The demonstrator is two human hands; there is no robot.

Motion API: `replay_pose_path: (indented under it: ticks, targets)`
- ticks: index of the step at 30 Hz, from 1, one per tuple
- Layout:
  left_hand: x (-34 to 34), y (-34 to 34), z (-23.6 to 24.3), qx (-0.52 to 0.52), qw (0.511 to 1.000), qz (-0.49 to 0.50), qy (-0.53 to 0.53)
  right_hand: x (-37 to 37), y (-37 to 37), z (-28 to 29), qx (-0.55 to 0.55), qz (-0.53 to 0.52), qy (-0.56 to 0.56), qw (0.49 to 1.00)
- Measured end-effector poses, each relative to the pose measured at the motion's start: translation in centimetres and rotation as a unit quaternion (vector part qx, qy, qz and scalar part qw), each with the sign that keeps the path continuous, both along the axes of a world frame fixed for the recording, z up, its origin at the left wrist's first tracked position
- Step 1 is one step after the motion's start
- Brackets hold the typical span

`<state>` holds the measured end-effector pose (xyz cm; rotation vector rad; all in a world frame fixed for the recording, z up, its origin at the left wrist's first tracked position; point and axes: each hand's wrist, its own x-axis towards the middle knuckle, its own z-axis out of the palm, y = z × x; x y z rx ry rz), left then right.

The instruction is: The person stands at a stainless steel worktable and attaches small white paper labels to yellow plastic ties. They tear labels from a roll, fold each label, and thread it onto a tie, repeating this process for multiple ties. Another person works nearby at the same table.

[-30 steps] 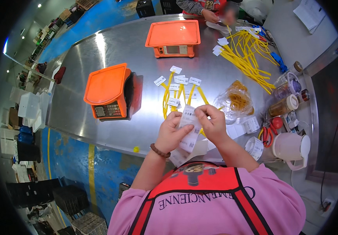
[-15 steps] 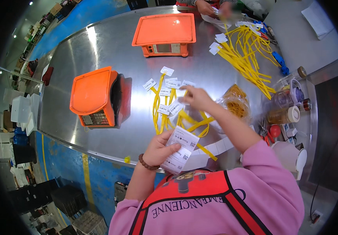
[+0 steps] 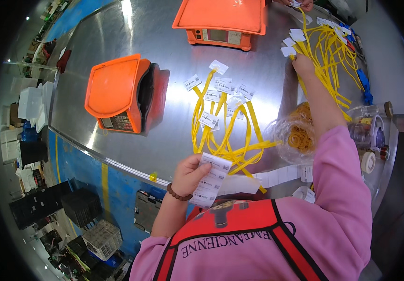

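Note:
My left hand (image 3: 189,174) grips a folded strip of printed white labels (image 3: 215,180) at the near edge of the metal table. My right hand (image 3: 304,66) is stretched out to the far right, its fingers closed on a yellow strap just below a white tag (image 3: 288,51); the fingertips are partly hidden. That strap belongs to a pile of yellow straps (image 3: 326,70) with white tags. Between my hands and the scales lies a loose group of tagged yellow straps (image 3: 230,133), several tags fanned at its far end.
Two orange scales (image 3: 113,89) (image 3: 218,16) stand on the table (image 3: 164,117). Beside my right forearm sits a clear bag of rubber bands (image 3: 300,133). Jars (image 3: 368,161) line the right edge. A label strip (image 3: 281,175) lies near me. Another person's hand (image 3: 306,4) works at the far side.
My right hand has left the tags of the nearer strap group and reached out to the far right pile. My left hand still holds the labels. The whole view has shifted slightly.

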<state>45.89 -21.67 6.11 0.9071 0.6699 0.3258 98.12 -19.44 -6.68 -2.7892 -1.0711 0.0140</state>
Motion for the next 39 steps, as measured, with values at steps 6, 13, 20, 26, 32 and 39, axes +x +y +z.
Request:
replay_pose_path:
  ticks: [6,13,20,26,32,39]
  targets:
    - [1.1,-0.9,1.4,0.005,0.999,-0.038,-0.018,0.8,-3.9,4.4,0.156,-0.024,0.026,0.987]
    - [1.4,-2.2,2.1,0.036,0.998,-0.027,-0.051,-14.9,-8.1,15.3,0.475,0.035,0.467,0.745]
    - [2.9,-3.4,6.5,-0.042,0.978,0.033,-0.202,-35.2,-15.4,16.6,0.386,0.115,0.833,0.379]
    - [0.3,-4.3,6.3,0.018,0.978,0.057,-0.202,-38.8,-17.1,17.0,0.41,0.155,0.66,0.61]
    - [-1.2,-5.3,6.5,0.159,0.973,0.034,-0.164,-39.1,-18.2,21.4,0.454,0.169,0.596,0.64]
    - [-1.2,-6.5,8.3,0.134,0.974,0.032,-0.181,-41.0,-18.3,21.5,0.502,0.138,0.53,0.669]
